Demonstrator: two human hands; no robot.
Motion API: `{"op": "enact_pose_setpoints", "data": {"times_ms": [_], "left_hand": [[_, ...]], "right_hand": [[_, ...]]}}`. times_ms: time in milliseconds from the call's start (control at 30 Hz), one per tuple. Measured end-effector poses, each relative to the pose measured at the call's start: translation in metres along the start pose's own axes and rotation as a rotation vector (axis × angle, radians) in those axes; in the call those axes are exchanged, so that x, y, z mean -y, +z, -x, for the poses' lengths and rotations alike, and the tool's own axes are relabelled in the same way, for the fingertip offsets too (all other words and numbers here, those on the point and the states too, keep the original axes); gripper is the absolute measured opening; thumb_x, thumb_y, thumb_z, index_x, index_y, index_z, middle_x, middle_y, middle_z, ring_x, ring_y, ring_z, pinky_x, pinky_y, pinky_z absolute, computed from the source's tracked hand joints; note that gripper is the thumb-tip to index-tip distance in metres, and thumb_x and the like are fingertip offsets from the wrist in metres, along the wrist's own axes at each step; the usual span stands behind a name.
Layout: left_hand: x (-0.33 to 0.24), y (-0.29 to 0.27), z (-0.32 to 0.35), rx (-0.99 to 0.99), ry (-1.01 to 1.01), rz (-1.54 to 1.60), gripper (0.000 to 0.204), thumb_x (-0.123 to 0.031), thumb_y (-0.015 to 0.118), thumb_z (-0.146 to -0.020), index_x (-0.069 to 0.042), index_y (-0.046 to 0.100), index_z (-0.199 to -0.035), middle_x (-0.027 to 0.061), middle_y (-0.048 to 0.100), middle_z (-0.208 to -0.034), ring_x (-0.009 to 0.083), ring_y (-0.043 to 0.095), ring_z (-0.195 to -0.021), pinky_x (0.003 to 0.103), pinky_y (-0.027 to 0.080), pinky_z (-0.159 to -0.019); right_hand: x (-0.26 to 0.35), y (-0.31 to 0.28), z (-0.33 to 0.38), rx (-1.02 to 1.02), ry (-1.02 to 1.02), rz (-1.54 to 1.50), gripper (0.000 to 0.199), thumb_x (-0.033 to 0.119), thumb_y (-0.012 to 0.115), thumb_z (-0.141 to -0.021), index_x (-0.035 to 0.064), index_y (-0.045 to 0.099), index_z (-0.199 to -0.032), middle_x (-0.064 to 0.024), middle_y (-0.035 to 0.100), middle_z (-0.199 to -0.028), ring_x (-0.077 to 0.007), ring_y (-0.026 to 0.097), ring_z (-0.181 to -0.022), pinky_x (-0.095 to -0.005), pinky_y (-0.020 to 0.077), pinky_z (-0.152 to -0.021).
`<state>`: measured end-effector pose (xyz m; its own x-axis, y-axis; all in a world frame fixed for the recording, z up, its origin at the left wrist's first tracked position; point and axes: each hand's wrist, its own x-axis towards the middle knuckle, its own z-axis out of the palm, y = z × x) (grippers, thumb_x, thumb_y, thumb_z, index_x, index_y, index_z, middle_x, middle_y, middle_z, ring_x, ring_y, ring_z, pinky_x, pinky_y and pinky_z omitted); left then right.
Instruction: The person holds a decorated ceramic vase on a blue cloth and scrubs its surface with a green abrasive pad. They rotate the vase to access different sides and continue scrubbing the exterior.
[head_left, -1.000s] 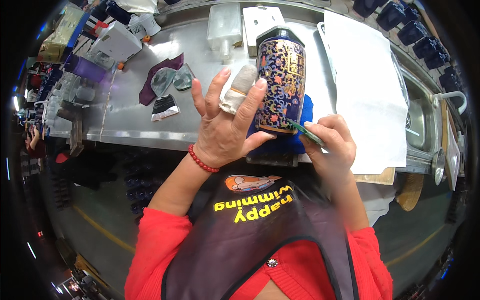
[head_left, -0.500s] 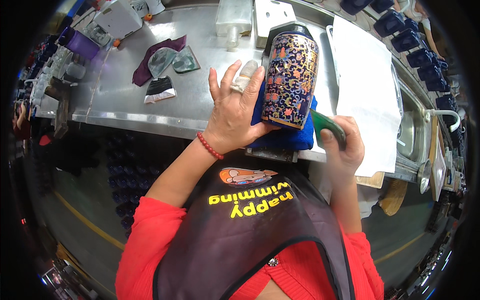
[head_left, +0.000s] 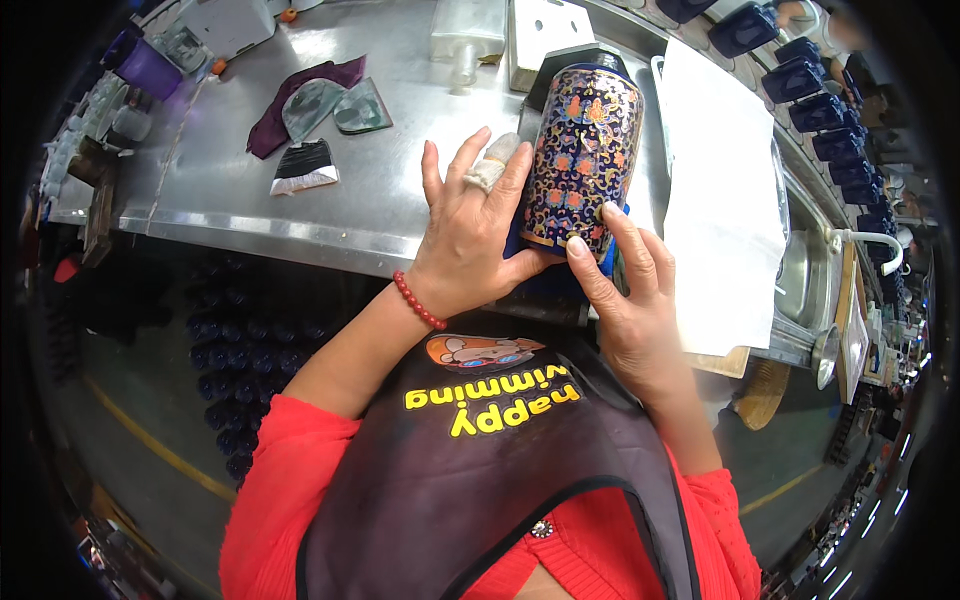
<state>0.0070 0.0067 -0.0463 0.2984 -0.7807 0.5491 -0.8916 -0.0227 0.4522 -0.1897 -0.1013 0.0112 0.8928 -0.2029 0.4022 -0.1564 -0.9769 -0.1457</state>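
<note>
Currently, patterned bottle (head_left: 583, 150) lies near bench (head_left: 385, 105) edge, neck away. Our left hand (head_left: 462, 240) splayed alongside; our right hand (head_left: 638, 312) unclosed, fingertips on near end. We judge it rigid, slick, breakable: cradle both sides.

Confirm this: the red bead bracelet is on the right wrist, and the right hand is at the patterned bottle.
Wrong wrist: the head view shows the red bead bracelet on the left wrist. The right hand is at the patterned bottle, as stated.
</note>
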Motion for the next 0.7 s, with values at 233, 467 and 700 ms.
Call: {"op": "enact_pose_setpoints", "data": {"times_ms": [233,467,700], "left_hand": [[0.002,0.007,0.006,0.033,-0.010,0.034,0.103,-0.056,0.078,-0.080,0.004,0.038,-0.155,0.0227,0.064,-0.111,0.0406,0.033,-0.145,0.073,0.005,-0.116],[0.001,0.008,0.008,0.038,-0.033,0.066,0.101,-0.056,0.075,-0.084,0.002,0.035,-0.157,0.0209,0.060,-0.135,0.0404,0.035,-0.146,0.070,0.006,-0.118],[0.004,0.006,0.011,0.077,-0.024,0.137,0.097,-0.058,0.069,-0.090,0.000,0.033,-0.159,0.0196,0.054,-0.146,0.0394,0.036,-0.148,0.063,0.009,-0.121]], "right_hand": [[-0.001,-0.001,-0.002,-0.030,-0.026,-0.059,0.055,0.000,0.068,-0.078,0.0171,0.071,-0.131,-0.0149,0.052,-0.147,-0.0349,0.052,-0.125,-0.0450,0.0464,-0.104],[-0.002,0.000,-0.002,-0.017,0.013,0.014,0.055,0.002,0.069,-0.079,0.0212,0.072,-0.130,-0.0125,0.051,-0.146,-0.0351,0.051,-0.127,-0.0466,0.0442,-0.103],[-0.005,0.001,0.002,-0.027,-0.004,-0.032,0.057,-0.001,0.069,-0.076,0.0175,0.071,-0.130,-0.0126,0.053,-0.140,-0.0355,0.052,-0.125,-0.0465,0.0447,-0.103]]}}
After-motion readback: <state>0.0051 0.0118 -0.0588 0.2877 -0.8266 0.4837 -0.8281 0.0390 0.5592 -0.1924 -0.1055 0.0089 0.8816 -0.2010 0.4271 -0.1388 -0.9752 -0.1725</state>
